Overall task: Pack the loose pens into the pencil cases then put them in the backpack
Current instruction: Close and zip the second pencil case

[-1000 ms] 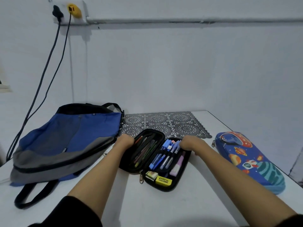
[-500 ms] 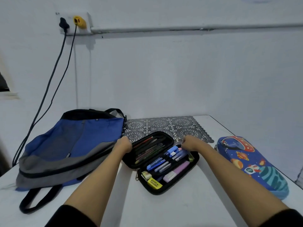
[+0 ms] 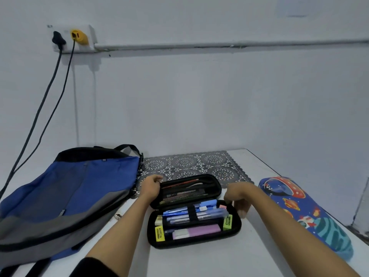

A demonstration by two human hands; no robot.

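Observation:
A black pencil case (image 3: 194, 243) lies open on the white table (image 3: 199, 262), turned crosswise. Its near half holds several blue pens (image 3: 191, 214), a lilac highlighter (image 3: 196, 231) and yellow-green erasers; its raised far half holds pencils behind mesh. My left hand (image 3: 152, 186) grips the left end of the raised half. My right hand (image 3: 238, 197) hovers with curled fingers at the case's right end, touching its rim. A blue and grey backpack (image 3: 65, 194) lies flat at the left. A closed space-print pencil case (image 3: 305, 212) lies at the right.
A dark lace placemat (image 3: 191, 163) lies behind the black case against the wall. Two cables (image 3: 48, 100) hang from a wall socket (image 3: 69, 38) down past the backpack. The table's right edge runs just beyond the space-print case.
The black case has swung round from a diagonal to lie crosswise. Its far half has lifted up. My right hand has shifted to the case's right end.

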